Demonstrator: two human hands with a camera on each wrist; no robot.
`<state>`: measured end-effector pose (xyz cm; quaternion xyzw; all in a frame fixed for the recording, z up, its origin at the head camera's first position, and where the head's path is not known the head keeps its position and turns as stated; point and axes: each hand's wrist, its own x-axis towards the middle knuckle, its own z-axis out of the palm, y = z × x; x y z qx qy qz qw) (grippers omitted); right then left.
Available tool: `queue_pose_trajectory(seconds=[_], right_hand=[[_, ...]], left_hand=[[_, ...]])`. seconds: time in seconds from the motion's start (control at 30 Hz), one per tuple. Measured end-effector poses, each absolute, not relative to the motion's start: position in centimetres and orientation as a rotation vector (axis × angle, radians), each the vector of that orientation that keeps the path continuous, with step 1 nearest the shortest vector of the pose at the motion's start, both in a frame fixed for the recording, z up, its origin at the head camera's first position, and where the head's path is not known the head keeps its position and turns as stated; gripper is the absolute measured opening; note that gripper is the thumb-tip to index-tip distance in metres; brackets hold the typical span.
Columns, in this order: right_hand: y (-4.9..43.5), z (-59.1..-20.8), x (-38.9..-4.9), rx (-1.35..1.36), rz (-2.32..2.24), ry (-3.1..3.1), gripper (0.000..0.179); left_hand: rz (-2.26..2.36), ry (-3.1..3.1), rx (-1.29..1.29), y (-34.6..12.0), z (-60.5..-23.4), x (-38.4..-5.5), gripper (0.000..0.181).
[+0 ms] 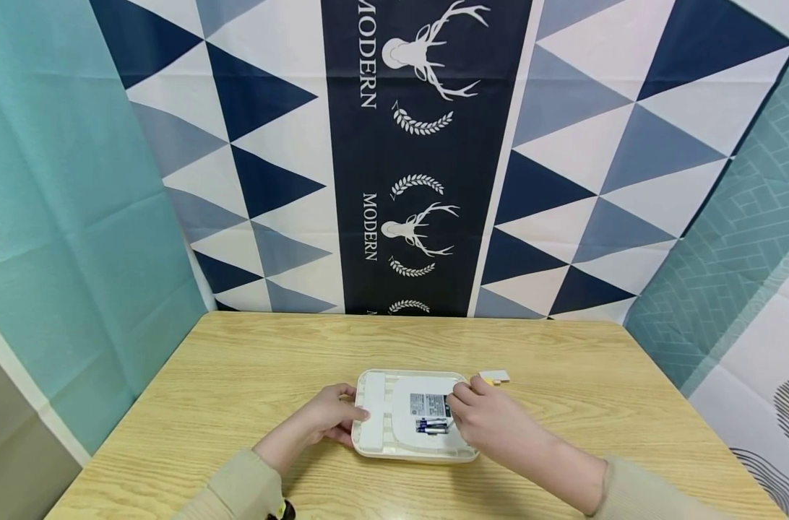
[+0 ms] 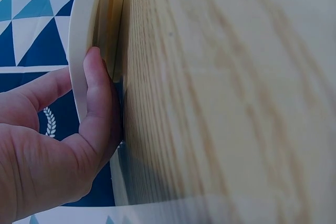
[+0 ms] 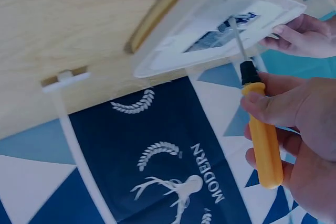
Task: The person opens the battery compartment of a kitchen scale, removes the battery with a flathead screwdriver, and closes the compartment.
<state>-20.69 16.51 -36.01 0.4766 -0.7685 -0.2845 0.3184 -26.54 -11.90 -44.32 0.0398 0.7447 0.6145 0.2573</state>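
Note:
A white device [image 1: 371, 412] with rounded corners lies on the wooden table, its underside up. Batteries [image 1: 432, 426] with blue-and-silver wrappers sit in an open bay beside a grey printed label [image 1: 427, 404]. My left hand [image 1: 332, 413] grips the device's left edge, thumb over the rim; in the left wrist view the same hand [image 2: 68, 124] pinches the rim. A yellow-handled screwdriver [image 3: 265, 150] with a black collar is held in my right hand [image 3: 310, 124], also seen in the head view [image 1: 488, 419]. The shaft [image 3: 240, 43] points into the battery bay, its tip right at the batteries.
A small flat white piece [image 1: 496, 375] lies on the table [image 1: 271, 354] just beyond the device's far right corner. Behind the table's back edge hangs a patterned cloth [image 1: 401, 159] with triangles and deer heads. Teal cloth [image 1: 76, 217] hangs at the left.

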Motion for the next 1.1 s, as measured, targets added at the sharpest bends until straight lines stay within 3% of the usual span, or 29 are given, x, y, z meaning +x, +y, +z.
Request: queue_pose_trajectory(seconds=[0.43,0.77,1.1], right_hand=[[16.0,-36.3,-20.4,1.27,-0.854,-2.084,0.017],[16.9,-36.9,-20.2,1.195,-0.659,-2.009,0.036],[18.7,-38.4,-20.3,1.181,-0.45,-2.04,0.03]], left_hand=[[1.674,2.026,0.118,-12.0,-44.1,-26.3,0.053],[1.671,2.037,0.091,-11.8,-44.3,-26.4,0.053],[1.672,2.036,0.095,-11.8,-44.4,-26.2,0.054]])
